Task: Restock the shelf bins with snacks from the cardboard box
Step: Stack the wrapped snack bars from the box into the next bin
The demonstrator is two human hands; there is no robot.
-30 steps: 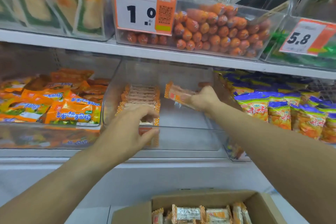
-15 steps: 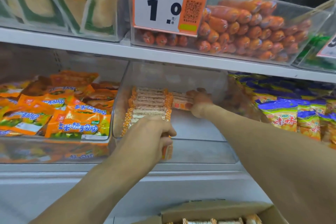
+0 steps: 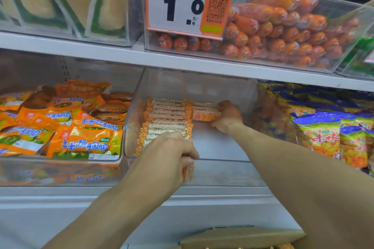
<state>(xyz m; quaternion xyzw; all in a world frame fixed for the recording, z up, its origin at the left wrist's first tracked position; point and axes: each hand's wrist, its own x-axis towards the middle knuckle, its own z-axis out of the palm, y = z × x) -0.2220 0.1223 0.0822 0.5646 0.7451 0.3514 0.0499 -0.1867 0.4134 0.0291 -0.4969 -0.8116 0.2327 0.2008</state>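
Observation:
A clear plastic bin (image 3: 222, 172) sits in the middle of the lower shelf. Along its left side stands a row of orange-edged snack packs (image 3: 168, 115). My left hand (image 3: 170, 155) grips the front end of that row at the bin's front wall. My right hand (image 3: 227, 116) reaches deep into the bin and holds a small stack of the same snack packs (image 3: 204, 112) against the back right of the row. The cardboard box (image 3: 242, 236) shows only its top flap at the bottom edge.
Left of the bin lies a bin of orange corn-snack bags (image 3: 81, 127). To the right are blue and green snack bags (image 3: 321, 135). Above, the upper shelf (image 3: 121, 54) carries a bin of orange sausages (image 3: 283, 34) with a 1.0 price tag (image 3: 188, 4).
My right hand has carried its packs deeper and left, setting them beside the row. My left hand has closed on the row's front end. The view has moved closer to the shelf.

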